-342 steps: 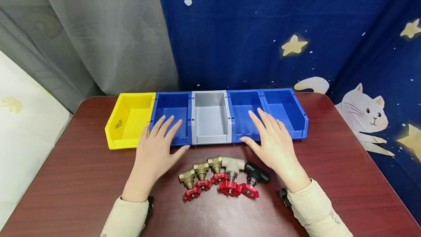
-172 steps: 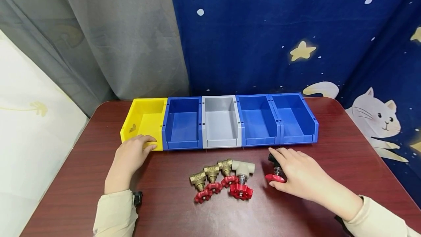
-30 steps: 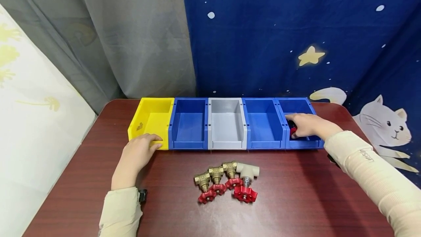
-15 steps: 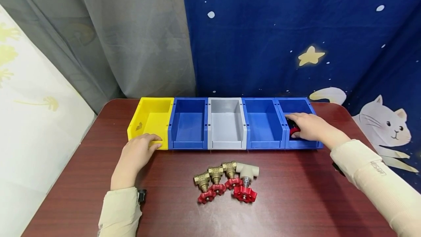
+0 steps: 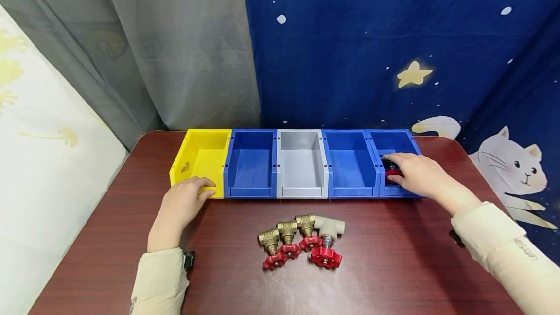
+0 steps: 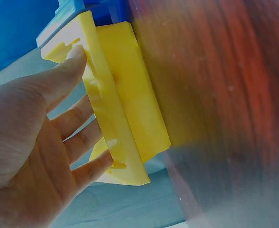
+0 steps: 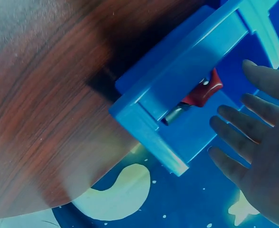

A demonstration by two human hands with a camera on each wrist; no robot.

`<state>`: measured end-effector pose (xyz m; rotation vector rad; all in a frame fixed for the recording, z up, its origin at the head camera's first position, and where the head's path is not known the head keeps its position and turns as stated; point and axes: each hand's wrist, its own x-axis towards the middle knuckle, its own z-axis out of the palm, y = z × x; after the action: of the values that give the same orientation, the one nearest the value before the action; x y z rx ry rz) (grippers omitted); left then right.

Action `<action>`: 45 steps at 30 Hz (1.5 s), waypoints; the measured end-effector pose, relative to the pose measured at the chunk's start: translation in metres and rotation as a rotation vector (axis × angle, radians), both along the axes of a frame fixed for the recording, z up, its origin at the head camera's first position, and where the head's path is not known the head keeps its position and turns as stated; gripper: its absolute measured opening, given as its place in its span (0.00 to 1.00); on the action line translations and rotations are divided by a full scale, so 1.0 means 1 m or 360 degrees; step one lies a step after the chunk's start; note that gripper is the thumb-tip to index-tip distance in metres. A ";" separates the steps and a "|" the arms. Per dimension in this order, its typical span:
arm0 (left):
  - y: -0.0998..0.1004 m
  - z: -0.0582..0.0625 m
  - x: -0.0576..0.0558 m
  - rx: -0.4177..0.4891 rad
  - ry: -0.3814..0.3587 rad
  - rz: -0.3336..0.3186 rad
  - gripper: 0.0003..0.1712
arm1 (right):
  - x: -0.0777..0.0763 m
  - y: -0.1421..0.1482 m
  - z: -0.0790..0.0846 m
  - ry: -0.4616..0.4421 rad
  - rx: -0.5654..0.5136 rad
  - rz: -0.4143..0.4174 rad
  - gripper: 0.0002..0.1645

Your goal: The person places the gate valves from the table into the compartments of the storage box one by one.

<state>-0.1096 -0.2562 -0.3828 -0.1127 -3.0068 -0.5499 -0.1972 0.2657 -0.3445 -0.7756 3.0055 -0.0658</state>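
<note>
We list: left hand [image 5: 180,205] relaxed on yellow bin [image 5: 203,162], presumably steadying, centre-left | right hand [image 5: 420,175] loose over binned valve [image 5: 393,175], centre-right

Behind the bench [image 5: 376,271] hang a grey curtain [image 5: 197,52] and a blue curtain [image 5: 341,38], its printed cat [image 5: 509,164] right of the bench.

At 3 o'clock the right hand [image 7: 265,137], fingers loosely extended, is just beside a red-wheeled valve [image 7: 204,91] inside a blue bin [image 7: 175,78]; desk [image 7: 49,71] at 10, starry curtain [image 7: 156,206] at 6.
</note>
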 end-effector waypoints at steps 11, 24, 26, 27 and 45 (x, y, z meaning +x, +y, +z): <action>0.001 0.001 -0.001 0.0000 -0.0033 0.0015 0.15 | 0.029 0.001 0.007 0.0164 -0.0040 -0.0009 0.30; -0.001 0.002 -0.001 -0.0010 -0.0058 0.0029 0.17 | 0.063 -0.015 0.013 0.0265 -0.0144 0.0105 0.32; -0.001 0.002 -0.001 -0.0006 -0.0060 0.0028 0.17 | 0.067 -0.018 0.011 0.0270 -0.0154 0.0124 0.31; -0.001 0.002 -0.001 -0.0003 -0.0063 0.0026 0.16 | 0.069 -0.020 0.011 0.0275 -0.0161 0.0135 0.30; 0.000 0.004 -0.001 0.0014 -0.0089 0.0028 0.16 | 0.095 -0.046 -0.006 0.0332 -0.0269 0.0306 0.29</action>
<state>-0.1106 -0.2561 -0.3793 -0.0716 -3.0558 -0.5742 -0.1027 0.2193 -0.3507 -1.1522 3.1299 -0.2503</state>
